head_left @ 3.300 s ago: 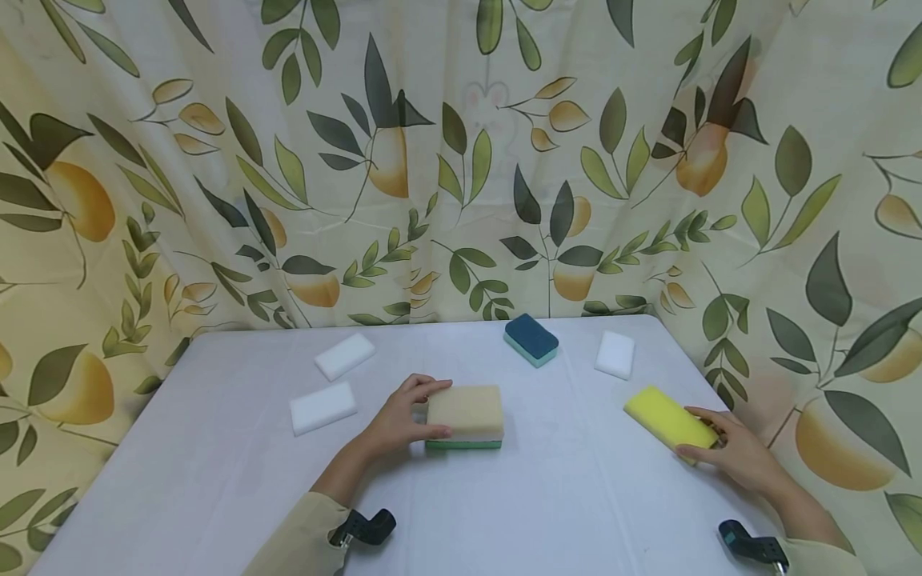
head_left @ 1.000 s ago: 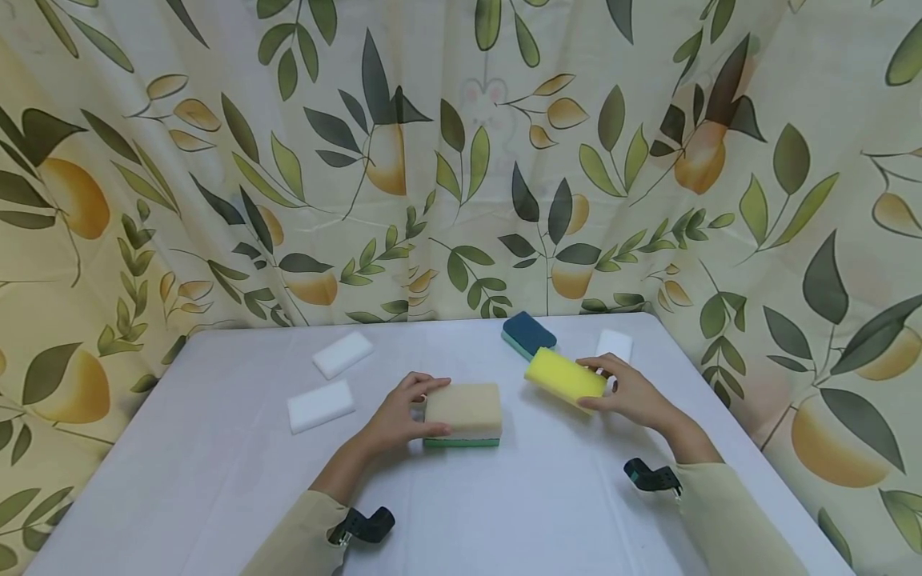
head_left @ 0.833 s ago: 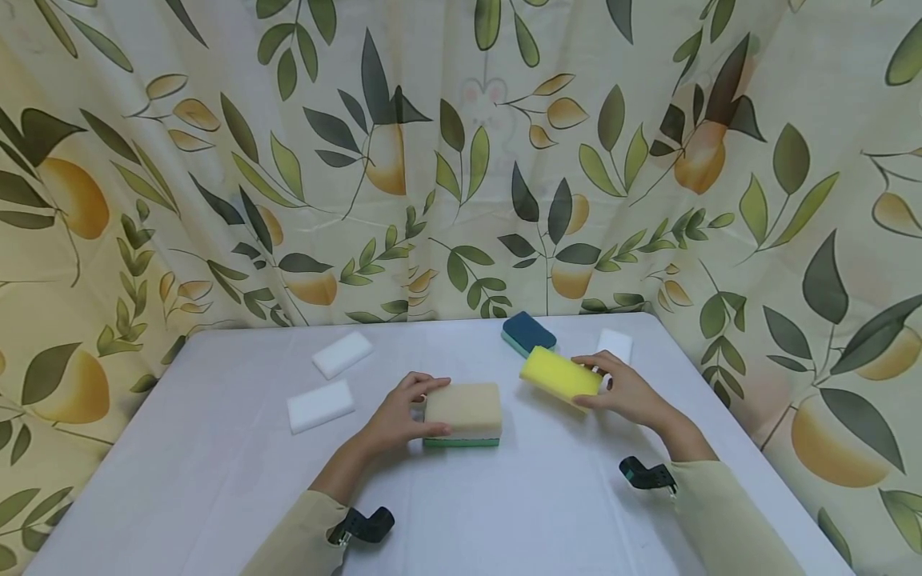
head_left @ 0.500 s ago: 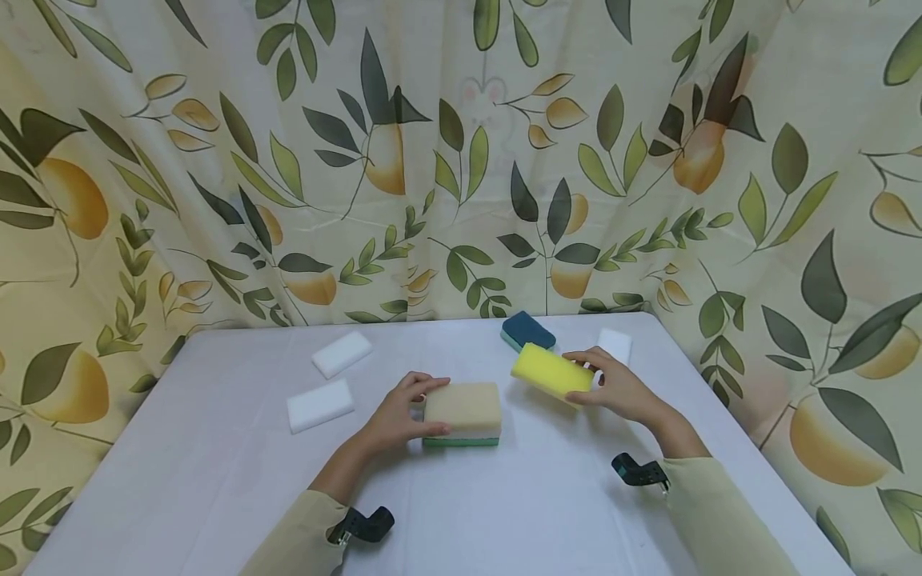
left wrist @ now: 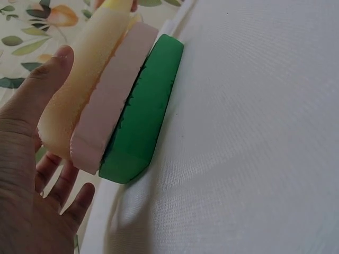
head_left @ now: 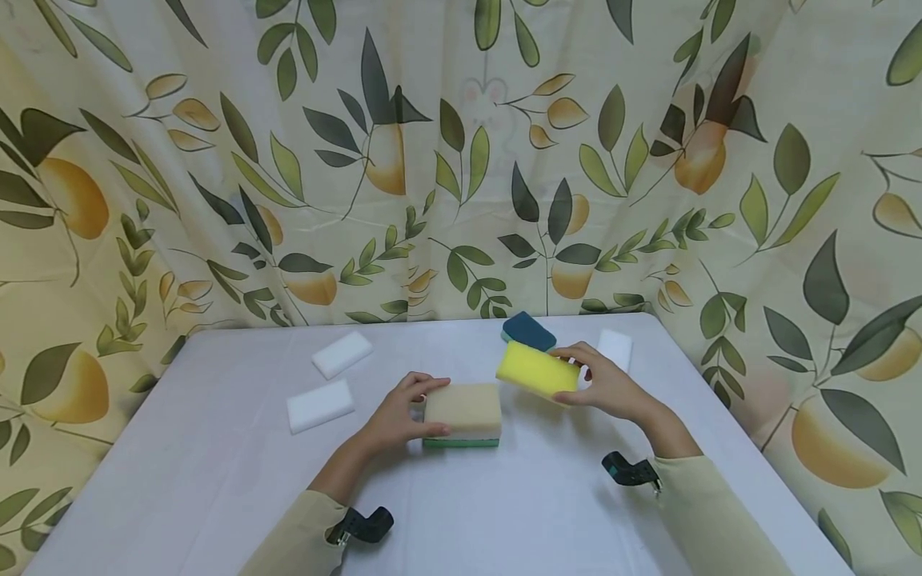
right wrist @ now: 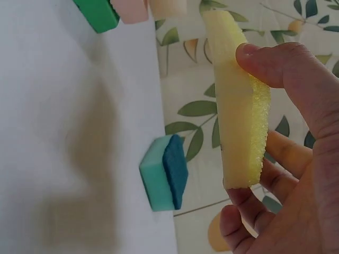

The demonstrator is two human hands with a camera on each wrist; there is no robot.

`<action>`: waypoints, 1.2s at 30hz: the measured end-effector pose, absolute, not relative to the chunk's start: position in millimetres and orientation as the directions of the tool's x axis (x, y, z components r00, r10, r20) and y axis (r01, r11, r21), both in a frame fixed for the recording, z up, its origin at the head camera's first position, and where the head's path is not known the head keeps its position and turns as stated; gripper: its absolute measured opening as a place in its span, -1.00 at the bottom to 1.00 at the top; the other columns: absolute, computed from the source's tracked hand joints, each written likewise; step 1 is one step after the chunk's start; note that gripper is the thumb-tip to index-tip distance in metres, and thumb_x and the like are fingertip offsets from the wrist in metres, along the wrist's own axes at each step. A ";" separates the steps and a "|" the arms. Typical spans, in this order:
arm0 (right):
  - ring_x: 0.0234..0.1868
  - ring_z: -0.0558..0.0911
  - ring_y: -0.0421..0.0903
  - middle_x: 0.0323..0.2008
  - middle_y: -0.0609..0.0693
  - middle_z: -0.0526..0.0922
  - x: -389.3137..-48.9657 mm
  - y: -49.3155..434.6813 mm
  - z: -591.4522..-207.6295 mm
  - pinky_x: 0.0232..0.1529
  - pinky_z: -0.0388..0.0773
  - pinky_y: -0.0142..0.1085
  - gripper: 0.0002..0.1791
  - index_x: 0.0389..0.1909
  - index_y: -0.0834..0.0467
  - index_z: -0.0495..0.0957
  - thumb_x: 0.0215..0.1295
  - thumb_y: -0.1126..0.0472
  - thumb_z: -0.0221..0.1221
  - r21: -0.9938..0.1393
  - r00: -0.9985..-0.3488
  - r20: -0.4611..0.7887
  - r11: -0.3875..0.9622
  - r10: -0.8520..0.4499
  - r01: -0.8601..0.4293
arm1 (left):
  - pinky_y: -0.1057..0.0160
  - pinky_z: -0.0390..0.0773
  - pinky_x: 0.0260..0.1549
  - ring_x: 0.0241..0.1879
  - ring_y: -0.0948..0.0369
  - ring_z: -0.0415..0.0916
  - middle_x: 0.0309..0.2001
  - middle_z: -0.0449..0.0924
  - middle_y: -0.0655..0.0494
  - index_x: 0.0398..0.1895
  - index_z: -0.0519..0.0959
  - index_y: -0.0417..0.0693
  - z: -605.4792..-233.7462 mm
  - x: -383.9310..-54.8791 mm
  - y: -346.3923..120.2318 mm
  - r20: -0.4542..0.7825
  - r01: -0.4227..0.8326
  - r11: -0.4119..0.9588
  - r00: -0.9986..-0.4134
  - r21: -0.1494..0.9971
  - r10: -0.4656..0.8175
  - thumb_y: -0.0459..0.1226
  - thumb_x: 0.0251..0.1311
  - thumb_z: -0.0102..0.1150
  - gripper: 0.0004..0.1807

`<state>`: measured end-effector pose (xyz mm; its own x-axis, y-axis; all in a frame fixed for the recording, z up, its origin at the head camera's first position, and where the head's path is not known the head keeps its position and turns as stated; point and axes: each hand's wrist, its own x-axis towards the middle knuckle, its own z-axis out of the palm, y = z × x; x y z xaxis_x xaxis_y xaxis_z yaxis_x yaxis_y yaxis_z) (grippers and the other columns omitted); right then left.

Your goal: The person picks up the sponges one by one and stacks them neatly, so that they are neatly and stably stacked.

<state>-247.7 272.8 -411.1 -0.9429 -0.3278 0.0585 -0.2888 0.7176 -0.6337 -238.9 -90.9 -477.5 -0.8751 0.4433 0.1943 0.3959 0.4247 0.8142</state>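
Observation:
A stack of sponges stands mid-table: a green one (left wrist: 145,114) at the bottom, a pink one (left wrist: 111,100) in the middle and a tan one (head_left: 467,406) on top. My left hand (head_left: 392,418) holds the stack from its left side, thumb at the front of the tan sponge and fingers behind. Just right of the stack, my right hand (head_left: 608,388) pinches a yellow sponge (head_left: 531,368) between thumb and fingers. The right wrist view shows that sponge's paler side (right wrist: 235,106), raised above the table. Its left end is near the stack's far right corner.
Behind the yellow sponge lies a teal sponge with a dark blue top (head_left: 529,330). Two white sponge blocks, one farther back (head_left: 342,354) and one nearer (head_left: 321,406), lie left; another white block (head_left: 615,349) lies back right, partly hidden. A patterned curtain (head_left: 461,160) hangs behind the table (head_left: 216,448).
My right hand has lifted the yellow sponge from the right side of the table and carried it left, close to the stack. My left hand has stayed in place on the stack.

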 end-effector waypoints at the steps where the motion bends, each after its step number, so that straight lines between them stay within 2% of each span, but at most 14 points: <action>1: 0.04 0.36 -0.01 0.10 0.04 0.46 -247.7 271.5 -410.5 -0.05 0.39 -0.12 -0.22 0.29 0.07 0.44 0.03 -0.05 0.45 -0.633 -0.942 0.058 0.718 -0.330 -0.290 | -0.03 0.46 0.16 0.14 0.10 0.41 0.13 0.38 0.05 0.31 0.49 0.05 -477.2 -238.9 -90.9 0.195 0.397 0.424 -0.874 0.814 0.445 -0.08 -0.10 0.57 -0.19; 10: 0.04 0.36 -0.02 0.10 0.02 0.46 -245.8 262.4 -405.3 -0.03 0.41 -0.04 -0.22 0.30 0.08 0.44 0.03 -0.03 0.45 -0.649 -0.930 0.073 0.691 -0.361 -0.319 | -0.05 0.45 0.17 0.15 0.07 0.41 0.15 0.37 0.04 0.32 0.48 0.00 -473.0 -237.0 -90.6 0.177 0.381 0.427 -0.879 0.820 0.444 -0.08 -0.10 0.57 -0.18; 21: 0.02 0.38 -0.05 -0.01 -0.04 0.46 -244.8 251.9 -405.6 -0.04 0.39 -0.09 -0.22 0.30 0.05 0.44 0.03 -0.04 0.45 -0.662 -0.914 0.071 0.667 -0.400 -0.343 | -0.04 0.46 0.16 0.13 0.08 0.42 0.15 0.37 0.03 0.33 0.47 0.02 -474.5 -237.3 -90.8 0.184 0.391 0.429 -0.875 0.815 0.447 -0.08 -0.10 0.57 -0.17; 32: 0.03 0.38 -0.05 0.05 -0.04 0.48 -242.5 240.1 -403.1 -0.06 0.39 -0.15 -0.22 0.30 0.04 0.46 0.02 -0.04 0.46 -0.667 -0.899 0.081 0.648 -0.430 -0.369 | -0.03 0.46 0.17 0.14 0.09 0.41 0.15 0.36 0.04 0.34 0.46 0.03 -474.8 -237.2 -90.7 0.179 0.386 0.423 -0.874 0.820 0.452 -0.09 -0.10 0.57 -0.16; 36: 0.06 0.39 -0.03 0.08 -0.03 0.47 -242.5 236.0 -401.0 -0.04 0.40 -0.11 -0.23 0.29 0.04 0.46 0.02 -0.04 0.46 -0.671 -0.893 0.075 0.640 -0.445 -0.375 | -0.04 0.46 0.17 0.14 0.08 0.41 0.16 0.35 0.03 0.34 0.46 0.00 -474.2 -237.4 -90.7 0.182 0.389 0.415 -0.871 0.823 0.455 -0.10 -0.11 0.58 -0.15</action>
